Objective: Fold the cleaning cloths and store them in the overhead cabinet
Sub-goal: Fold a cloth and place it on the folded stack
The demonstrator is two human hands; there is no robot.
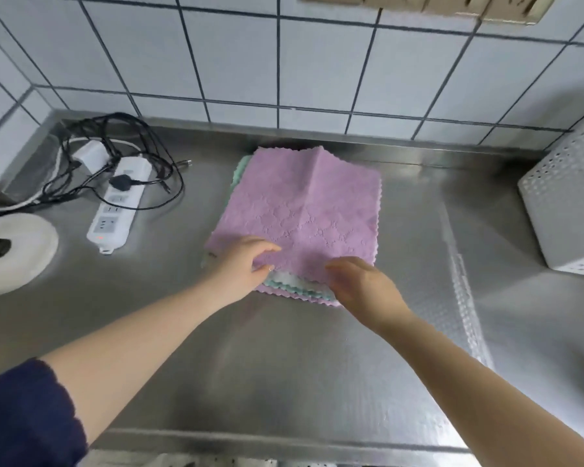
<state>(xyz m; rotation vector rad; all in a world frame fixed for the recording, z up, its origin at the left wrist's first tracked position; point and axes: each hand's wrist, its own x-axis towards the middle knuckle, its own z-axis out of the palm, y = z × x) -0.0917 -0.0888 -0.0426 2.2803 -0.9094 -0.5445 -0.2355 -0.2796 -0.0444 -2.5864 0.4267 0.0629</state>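
a stack of cleaning cloths (294,210), pink on top, lies mid-counter toward the back edge of the steel counter (284,365). the left hand (241,264) pinches the top cloth's near edge at the stack's near left corner. the right hand (361,284) rests on the near edge, fingers loosely bent; whether it grips is unclear.

Both forearms are bare. A dark navy knit sleeve (24,412) with a scalloped edge covers the left upper arm at the lower left of the frame. The left hand (241,264) and right hand (364,284) wear nothing.
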